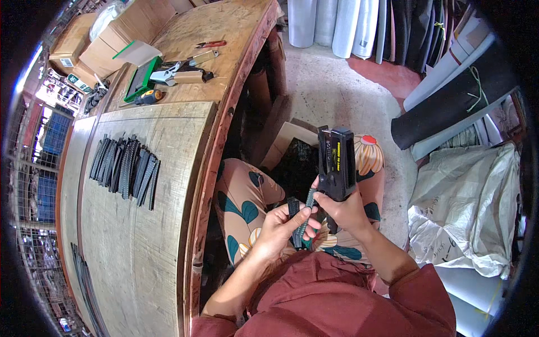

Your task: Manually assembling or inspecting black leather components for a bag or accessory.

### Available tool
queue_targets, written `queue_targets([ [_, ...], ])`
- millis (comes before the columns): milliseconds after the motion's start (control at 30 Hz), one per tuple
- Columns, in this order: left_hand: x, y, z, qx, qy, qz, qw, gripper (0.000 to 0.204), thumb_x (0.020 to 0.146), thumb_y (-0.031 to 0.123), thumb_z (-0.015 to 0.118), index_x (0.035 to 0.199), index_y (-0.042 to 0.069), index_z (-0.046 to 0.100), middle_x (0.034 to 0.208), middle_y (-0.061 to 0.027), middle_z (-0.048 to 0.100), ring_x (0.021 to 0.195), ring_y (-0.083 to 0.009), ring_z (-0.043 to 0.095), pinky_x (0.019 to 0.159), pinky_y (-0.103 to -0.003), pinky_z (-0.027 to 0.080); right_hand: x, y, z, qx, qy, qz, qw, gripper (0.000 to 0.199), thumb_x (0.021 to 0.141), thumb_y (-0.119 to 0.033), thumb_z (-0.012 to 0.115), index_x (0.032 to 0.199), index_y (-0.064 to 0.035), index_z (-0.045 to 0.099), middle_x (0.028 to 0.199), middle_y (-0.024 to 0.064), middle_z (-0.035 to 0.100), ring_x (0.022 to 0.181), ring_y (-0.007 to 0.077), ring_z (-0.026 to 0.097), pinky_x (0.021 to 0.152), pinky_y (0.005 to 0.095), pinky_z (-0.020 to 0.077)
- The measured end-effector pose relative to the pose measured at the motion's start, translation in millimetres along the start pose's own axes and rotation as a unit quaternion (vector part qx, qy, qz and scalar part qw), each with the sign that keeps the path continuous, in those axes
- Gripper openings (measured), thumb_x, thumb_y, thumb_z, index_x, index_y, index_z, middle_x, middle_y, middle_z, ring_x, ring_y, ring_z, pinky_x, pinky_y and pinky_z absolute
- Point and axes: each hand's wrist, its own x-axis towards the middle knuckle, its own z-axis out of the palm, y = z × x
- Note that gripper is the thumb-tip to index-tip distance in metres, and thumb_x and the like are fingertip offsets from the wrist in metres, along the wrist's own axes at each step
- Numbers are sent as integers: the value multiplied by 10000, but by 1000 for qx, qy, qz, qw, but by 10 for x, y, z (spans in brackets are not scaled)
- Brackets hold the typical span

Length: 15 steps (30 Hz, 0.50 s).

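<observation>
Above my lap, my right hand (348, 212) is wrapped round a black stapler (330, 163) with yellow lettering, its far end pointing away from me. My right thumb also lies near the upper end of a narrow, dark, ridged strip (309, 197). My left hand (274, 231) is closed on that strip, pinching it between thumb and fingers. A black piece (292, 206) stands up by the left fingers; whether it belongs to the same strip I cannot tell. On the workbench (163, 236) to my left lies a row of similar short black strips (124, 168).
Farther along the bench are a green tray (142, 80), an orange-and-black handled tool (149, 97), red-handled snips (211, 44) and cardboard boxes (126, 35). Long black strips (84, 283) lie near the bench's left edge. An open carton (289, 140) stands beyond my knees; rolls of material (449, 106) lean at right.
</observation>
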Motion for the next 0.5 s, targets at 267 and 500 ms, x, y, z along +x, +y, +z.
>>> queue_targets([
  [267,-174,-168,-76,-41,138,-21,989,292,977,268,456,1055,22,592,637,-35,559,425,-80,447,406,-201,344,-24,-237,-71,-220,-104,-4,970,284,721,-154,670,903,28,550,739,220,614,707,354,631,648,389,478],
  [500,-318,-258,-204,-85,186,-12,979,262,972,266,470,1042,33,568,603,-21,528,420,-67,393,421,-197,310,-112,-125,-255,-387,-219,24,895,339,658,-176,673,841,67,521,742,288,592,749,437,611,684,448,483],
])
